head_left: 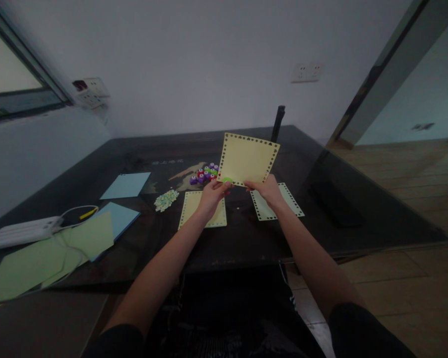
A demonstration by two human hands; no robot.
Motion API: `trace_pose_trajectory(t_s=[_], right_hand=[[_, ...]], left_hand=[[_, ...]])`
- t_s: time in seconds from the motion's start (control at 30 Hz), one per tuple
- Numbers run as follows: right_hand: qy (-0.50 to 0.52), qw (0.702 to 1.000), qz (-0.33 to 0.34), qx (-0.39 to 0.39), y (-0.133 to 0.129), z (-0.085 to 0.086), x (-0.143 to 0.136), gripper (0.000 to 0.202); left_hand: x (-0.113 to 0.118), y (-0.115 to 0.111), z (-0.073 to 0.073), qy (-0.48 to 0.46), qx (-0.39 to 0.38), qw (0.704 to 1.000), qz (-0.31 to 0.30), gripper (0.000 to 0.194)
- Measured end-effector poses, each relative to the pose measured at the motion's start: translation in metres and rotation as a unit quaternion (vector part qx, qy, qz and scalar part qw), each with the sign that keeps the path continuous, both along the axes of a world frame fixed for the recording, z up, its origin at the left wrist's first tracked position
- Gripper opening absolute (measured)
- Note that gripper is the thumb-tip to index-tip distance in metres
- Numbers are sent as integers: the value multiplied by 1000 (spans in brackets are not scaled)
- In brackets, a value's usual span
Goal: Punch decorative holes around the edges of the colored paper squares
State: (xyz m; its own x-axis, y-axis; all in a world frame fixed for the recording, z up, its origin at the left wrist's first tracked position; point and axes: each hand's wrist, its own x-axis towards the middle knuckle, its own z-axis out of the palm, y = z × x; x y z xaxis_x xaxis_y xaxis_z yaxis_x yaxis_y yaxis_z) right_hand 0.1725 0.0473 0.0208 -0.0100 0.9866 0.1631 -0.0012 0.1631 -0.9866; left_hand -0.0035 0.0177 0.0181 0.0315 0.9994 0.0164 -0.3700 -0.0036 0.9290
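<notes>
A cream sheet of paper (248,159) with a border of small dark shapes is held up, tilted, above the table. My left hand (212,195) pinches its lower left corner, beside a small bright green piece (227,180) at the lower edge. Its bottom edge, further right, is gripped by my right hand (267,191). Below my left hand lies a second cream bordered sheet (190,206), partly covered by that hand. A paler bordered sheet (293,201) lies under my right forearm. Several purple, red and green bead-like pieces (205,174) sit just left of the held sheet.
A pile of small pale green and yellow pieces (166,200) lies left of centre. Further left are blue sheets (127,185), yellow-green sheets (30,261) and a white power strip (22,232) with a cable. A black upright object (278,123) stands behind the held sheet; a dark flat object (336,204) lies right.
</notes>
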Motion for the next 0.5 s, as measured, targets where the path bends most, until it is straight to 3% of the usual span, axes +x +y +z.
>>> trace_pose_trajectory(t_s=[0.5], right_hand=[[-23,1000,0,4,3,-3,1,31]], left_hand=[[0,0,-1,11,2,1000,14,34]])
